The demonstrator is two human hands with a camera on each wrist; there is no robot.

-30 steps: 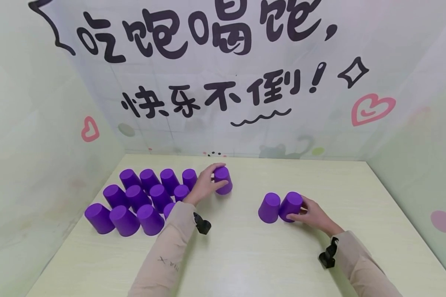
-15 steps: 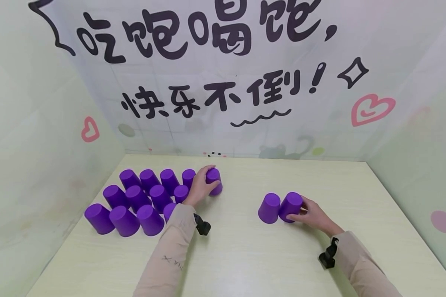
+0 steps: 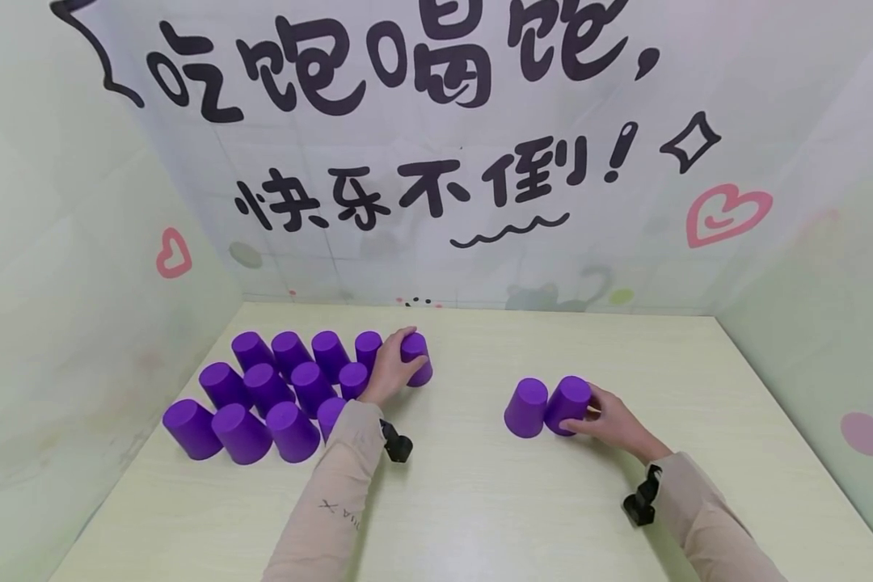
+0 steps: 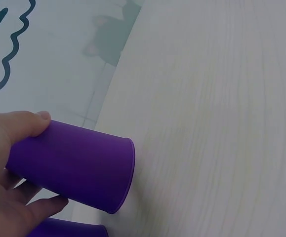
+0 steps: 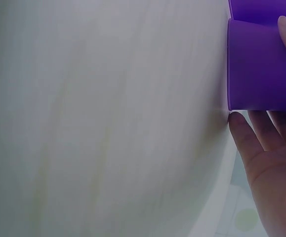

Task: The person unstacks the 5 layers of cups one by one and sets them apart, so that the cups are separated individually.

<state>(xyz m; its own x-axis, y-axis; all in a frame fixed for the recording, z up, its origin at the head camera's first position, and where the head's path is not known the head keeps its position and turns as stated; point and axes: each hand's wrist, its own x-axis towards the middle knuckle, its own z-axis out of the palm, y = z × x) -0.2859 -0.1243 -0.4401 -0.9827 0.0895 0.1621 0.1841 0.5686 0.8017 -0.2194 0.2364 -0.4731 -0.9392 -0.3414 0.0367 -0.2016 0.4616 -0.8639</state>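
My left hand [image 3: 390, 368] grips an upside-down purple cup [image 3: 418, 356] at the right end of the back row. In the left wrist view, thumb and fingers lie on opposite sides of this cup [image 4: 76, 163], and part of another cup [image 4: 68, 230] shows below it. Whether its rim rests on the table I cannot tell. On the right, my right hand [image 3: 616, 422] holds a second inverted purple cup [image 3: 569, 399] from its right side. Directly left of that stands a matching cup [image 3: 526, 409], close against it. The right wrist view shows the held cup [image 5: 264, 69] between thumb and fingers.
Rows of inverted purple cups [image 3: 242, 434] fill the left of the pale wooden table [image 3: 466, 493]; my left forearm partly covers one. A printed cloth backdrop [image 3: 378, 267] stands behind the table, with pale walls on both sides. Bare tabletop lies between the two groups.
My left hand has moved its cup leftward, towards the end of the back row, slowing over the last half second. The right hand and its cup have stayed put.
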